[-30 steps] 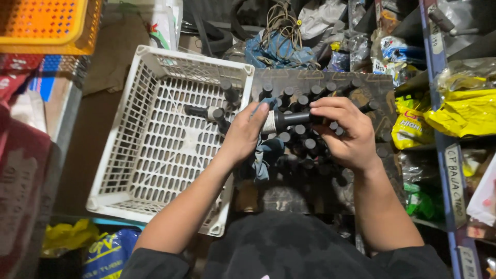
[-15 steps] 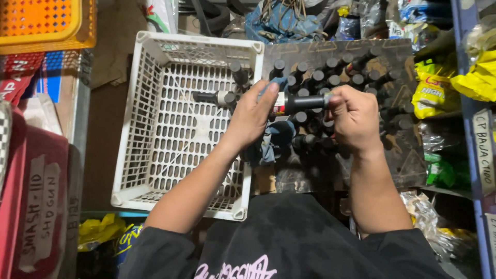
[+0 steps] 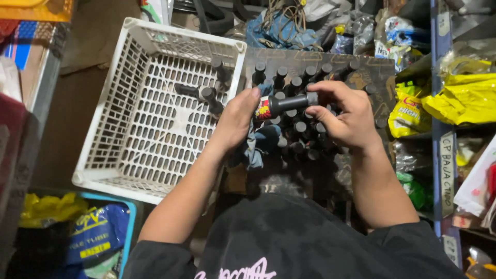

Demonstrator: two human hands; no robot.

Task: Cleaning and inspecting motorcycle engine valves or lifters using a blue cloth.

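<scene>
We see a large white plastic crate (image 3: 139, 129) with slotted walls and floor on the left, tilted a little in the view. Three small dark bottles (image 3: 199, 93) lie loose at its far end, near the wall that meets the neighbouring box. That dark cardboard box (image 3: 372, 70) sits just beside the crate on the right and is packed with upright dark capped bottles (image 3: 297, 129) standing in close rows.

Over the box, we find both hands on one small dark bottle (image 3: 287, 103), held lying sideways above the rows, its cap toward the right and a red and yellow label at its left end. The right hand (image 3: 346, 116) has its grip closed round the cap end, fingers curled over and thumb beneath. The left hand (image 3: 237, 121) is closed on the label end with a blue-grey cloth (image 3: 258, 147) pressed between palm and bottle; the cloth hangs down from the hand onto the standing bottles.

On the far right, yellow packets (image 3: 460, 95) lie on a blue-edged shelf (image 3: 442, 77). At lower left we see a blue and yellow packet (image 3: 95, 235) below the crate's near corner.
</scene>
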